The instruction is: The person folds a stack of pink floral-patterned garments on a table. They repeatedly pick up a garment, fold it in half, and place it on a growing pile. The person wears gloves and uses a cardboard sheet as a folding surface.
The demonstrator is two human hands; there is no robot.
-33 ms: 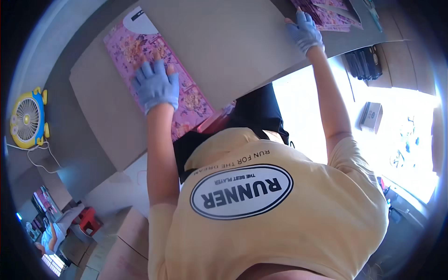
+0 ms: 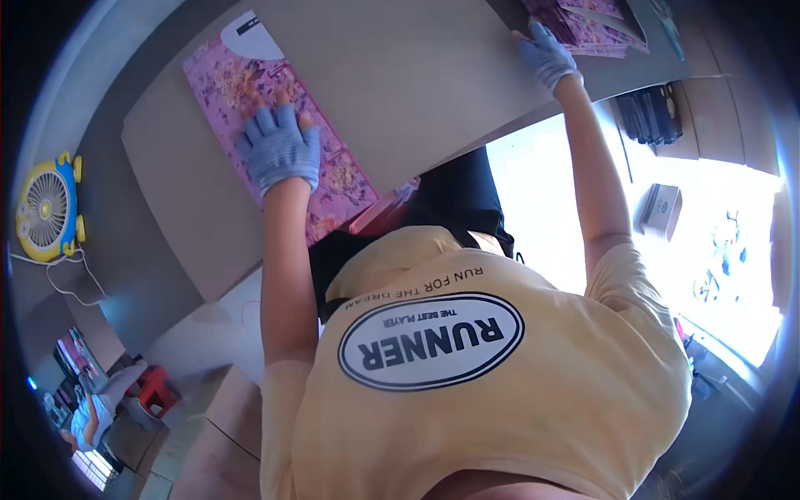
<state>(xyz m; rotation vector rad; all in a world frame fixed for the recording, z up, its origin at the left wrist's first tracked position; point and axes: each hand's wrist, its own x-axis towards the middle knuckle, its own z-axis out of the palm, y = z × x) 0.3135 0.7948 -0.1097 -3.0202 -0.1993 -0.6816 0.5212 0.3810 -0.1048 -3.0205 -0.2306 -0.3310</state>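
Observation:
A flat pink floral-printed piece (image 2: 343, 179) lies on the grey-brown work surface (image 2: 400, 92), with a white rounded patch and a black label at its far end. My left hand (image 2: 282, 152), in a blue fingerless glove, rests palm down on it with the fingers spread. At the far right, my right hand (image 2: 547, 58), gloved the same way, reaches out with its fingers extended, beside a stack of similar pink floral pieces (image 2: 596, 29). I see nothing held in it, though its palm side is hidden.
A yellow and blue fan (image 2: 47, 208) with a white cord stands at the left. To the right are stacked black items (image 2: 650, 115), cardboard boxes (image 2: 712, 112) and a small white box (image 2: 661, 210). Another person (image 2: 96, 417) sits at the lower left near a red stool (image 2: 157, 392).
My right hand has turned slightly beside the stack, its fingers looking closer together. My left hand stays on the pink floral piece. The whole view has shifted a little.

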